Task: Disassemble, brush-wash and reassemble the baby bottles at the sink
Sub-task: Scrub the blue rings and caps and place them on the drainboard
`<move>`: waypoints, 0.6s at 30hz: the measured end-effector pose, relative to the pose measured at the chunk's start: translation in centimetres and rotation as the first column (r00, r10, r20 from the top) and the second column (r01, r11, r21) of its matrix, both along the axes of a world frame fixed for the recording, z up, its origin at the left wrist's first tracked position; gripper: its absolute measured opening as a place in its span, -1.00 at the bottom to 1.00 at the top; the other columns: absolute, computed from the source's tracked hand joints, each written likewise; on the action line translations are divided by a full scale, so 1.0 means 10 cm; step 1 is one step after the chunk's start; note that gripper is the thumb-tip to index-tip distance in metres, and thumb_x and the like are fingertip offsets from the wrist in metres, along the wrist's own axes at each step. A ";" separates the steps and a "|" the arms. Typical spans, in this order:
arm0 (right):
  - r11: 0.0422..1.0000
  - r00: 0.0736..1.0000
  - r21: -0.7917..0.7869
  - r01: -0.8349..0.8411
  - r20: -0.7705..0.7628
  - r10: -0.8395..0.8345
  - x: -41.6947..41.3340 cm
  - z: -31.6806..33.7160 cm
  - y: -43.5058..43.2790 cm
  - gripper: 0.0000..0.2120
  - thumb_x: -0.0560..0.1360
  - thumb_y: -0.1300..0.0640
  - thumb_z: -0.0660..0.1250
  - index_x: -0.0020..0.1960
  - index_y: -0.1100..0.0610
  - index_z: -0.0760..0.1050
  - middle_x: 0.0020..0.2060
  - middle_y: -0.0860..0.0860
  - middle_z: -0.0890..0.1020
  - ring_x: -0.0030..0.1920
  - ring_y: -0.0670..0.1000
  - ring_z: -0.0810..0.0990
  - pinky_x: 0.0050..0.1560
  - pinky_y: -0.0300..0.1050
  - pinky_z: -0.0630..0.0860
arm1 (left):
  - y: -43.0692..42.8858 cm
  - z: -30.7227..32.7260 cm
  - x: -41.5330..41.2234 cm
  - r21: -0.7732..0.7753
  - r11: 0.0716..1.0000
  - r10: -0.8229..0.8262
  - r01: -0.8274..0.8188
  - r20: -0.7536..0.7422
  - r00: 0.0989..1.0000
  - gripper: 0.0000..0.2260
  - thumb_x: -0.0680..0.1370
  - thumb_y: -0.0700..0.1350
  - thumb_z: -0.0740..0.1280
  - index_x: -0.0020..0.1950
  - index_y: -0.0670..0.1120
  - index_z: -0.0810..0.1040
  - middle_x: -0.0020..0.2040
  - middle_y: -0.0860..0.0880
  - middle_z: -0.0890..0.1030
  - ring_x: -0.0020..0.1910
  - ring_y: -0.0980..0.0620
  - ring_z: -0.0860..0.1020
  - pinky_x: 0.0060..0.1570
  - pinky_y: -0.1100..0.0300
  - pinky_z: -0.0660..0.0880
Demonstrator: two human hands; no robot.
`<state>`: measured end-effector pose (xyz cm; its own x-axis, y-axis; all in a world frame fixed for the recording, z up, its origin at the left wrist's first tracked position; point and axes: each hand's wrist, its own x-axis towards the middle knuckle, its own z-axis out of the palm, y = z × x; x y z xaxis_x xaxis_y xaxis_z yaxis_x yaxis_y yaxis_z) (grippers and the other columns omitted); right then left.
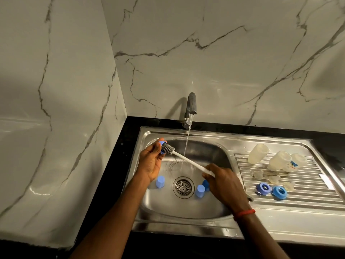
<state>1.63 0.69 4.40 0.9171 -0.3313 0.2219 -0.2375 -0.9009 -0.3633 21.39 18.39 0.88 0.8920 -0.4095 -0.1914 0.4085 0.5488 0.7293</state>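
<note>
**Sink corner: walls, worktop and light**

Two glossy pale stone walls with grey veining, the left wall [46, 90] and the far wall [224, 53], meet in a vertical corner left of centre. A black worktop [130, 131] runs along their foot. Set into it is a stainless-steel sink [186, 230], with its ribbed drainboard [308, 198] to the right. A metal tap [191, 103] at the far rim casts a soft shadow leftward on the far wall. Bright reflections streak the lower left wall.
</note>
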 end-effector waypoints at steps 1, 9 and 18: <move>1.000 1.000 0.009 -0.001 -0.016 0.001 0.00 -0.03 0.06 -0.86 0.56 -0.05 0.35 0.03 0.00 0.58 -0.30 -0.04 0.63 -0.33 0.02 0.61 -0.27 0.01 0.60 | 0.00 0.02 0.02 -0.001 1.000 0.007 -0.007 -0.004 1.000 -0.55 0.27 -0.03 0.53 0.07 -0.22 0.67 0.02 -0.14 0.70 0.02 -0.02 0.66 0.06 0.14 0.63; 0.993 0.992 0.011 -0.121 0.018 0.121 -0.03 0.04 0.05 -0.77 0.54 -0.17 0.28 -0.01 -0.05 0.60 -0.36 -0.11 0.58 -0.36 0.00 0.58 -0.35 -0.06 0.51 | 0.10 -0.12 0.01 -0.014 0.999 0.044 -0.046 -0.105 0.994 -0.34 0.19 0.05 0.66 0.17 -0.26 0.63 0.15 -0.25 0.65 0.06 -0.09 0.67 0.07 0.09 0.64; 0.957 0.928 -0.252 0.147 0.370 -0.045 -0.01 0.11 -0.06 -0.75 0.32 0.08 0.62 -0.05 0.08 0.67 -0.24 0.05 0.65 -0.24 0.10 0.59 -0.30 -0.05 0.54 | 0.03 0.05 -0.11 0.025 0.999 -0.026 0.029 -0.135 0.990 -0.60 0.34 -0.05 0.46 0.09 -0.24 0.60 -0.09 -0.15 0.68 -0.09 -0.02 0.65 -0.13 0.23 0.64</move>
